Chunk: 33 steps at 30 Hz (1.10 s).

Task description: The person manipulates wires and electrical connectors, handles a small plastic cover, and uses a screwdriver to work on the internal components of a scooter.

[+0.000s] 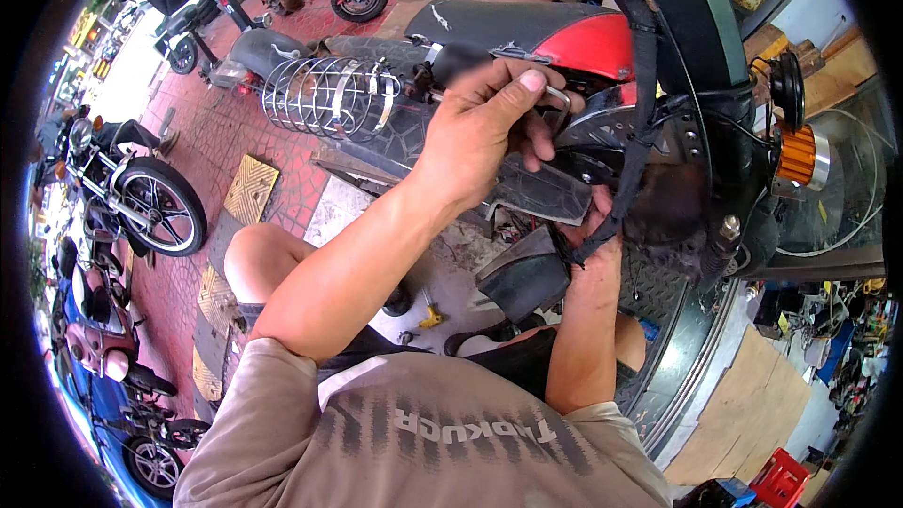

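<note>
My left hand (484,127) is closed, thumb and fingers pinching a bent silver metal rod (562,96) that looks like a hex key. It is held over the side of a black scooter, just below the red-and-black seat (555,42). Lower down, my right hand (602,216) reaches under the edge of a dark textured panel (555,190). Its fingers are mostly hidden by that panel and by a black-wrapped cable bundle (645,113). Beside my right wrist hangs a dark angular plastic piece (525,273), with thin wires near it.
A silver wire basket (329,96) sits on the scooter's left. On the ground lies a yellow-handled tool (430,313) near my feet. At right are an orange cylinder (801,156), cardboard (743,404) and a red crate (781,478). A motorcycle (141,202) stands at left.
</note>
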Each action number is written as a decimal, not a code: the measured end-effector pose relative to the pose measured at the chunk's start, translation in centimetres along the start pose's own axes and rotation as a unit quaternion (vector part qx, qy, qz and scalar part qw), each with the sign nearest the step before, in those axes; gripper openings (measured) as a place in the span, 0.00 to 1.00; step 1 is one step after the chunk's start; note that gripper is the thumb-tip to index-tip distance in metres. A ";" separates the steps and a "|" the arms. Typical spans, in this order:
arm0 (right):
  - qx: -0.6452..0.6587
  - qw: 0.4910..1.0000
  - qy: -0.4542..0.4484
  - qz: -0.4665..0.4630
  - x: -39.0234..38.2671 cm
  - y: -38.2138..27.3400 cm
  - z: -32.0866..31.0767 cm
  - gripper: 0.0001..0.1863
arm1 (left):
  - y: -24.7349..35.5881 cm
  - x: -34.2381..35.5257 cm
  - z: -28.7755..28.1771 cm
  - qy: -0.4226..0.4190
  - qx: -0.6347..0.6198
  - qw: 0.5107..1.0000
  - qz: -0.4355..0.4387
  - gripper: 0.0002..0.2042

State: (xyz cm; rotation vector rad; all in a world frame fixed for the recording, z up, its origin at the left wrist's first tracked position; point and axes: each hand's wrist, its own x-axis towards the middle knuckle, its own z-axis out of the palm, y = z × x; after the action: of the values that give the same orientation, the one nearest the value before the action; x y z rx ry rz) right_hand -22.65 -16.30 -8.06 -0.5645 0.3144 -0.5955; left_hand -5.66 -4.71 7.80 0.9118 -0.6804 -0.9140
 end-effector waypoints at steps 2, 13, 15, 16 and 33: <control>0.043 0.998 -0.043 -0.001 0.2 0.1 -0.2 0.30 | -0.2 0.6 0.3 0.021 -0.017 0.999 -0.024 0.14; -0.024 1.000 0.001 -0.011 0.3 0.2 -0.5 0.35 | -1.0 -0.7 1.8 0.087 0.103 0.987 0.091 0.10; -0.022 0.999 -0.037 0.002 0.1 -0.1 0.0 0.34 | -1.1 -1.3 1.8 0.097 0.142 0.977 0.125 0.10; -0.006 0.998 -0.058 0.004 0.1 -0.1 0.2 0.33 | -1.1 -1.4 1.7 0.076 0.194 0.966 0.154 0.10; 0.003 1.000 0.002 0.003 -0.2 0.1 -0.3 0.33 | -0.5 0.2 0.7 -0.054 0.424 0.843 0.325 0.12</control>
State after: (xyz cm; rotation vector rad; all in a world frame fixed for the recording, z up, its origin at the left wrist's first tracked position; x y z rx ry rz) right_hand -22.88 -16.22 -8.30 -0.5558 0.3185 -0.5910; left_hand -6.33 -5.33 7.75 1.2766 -1.4420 -0.0006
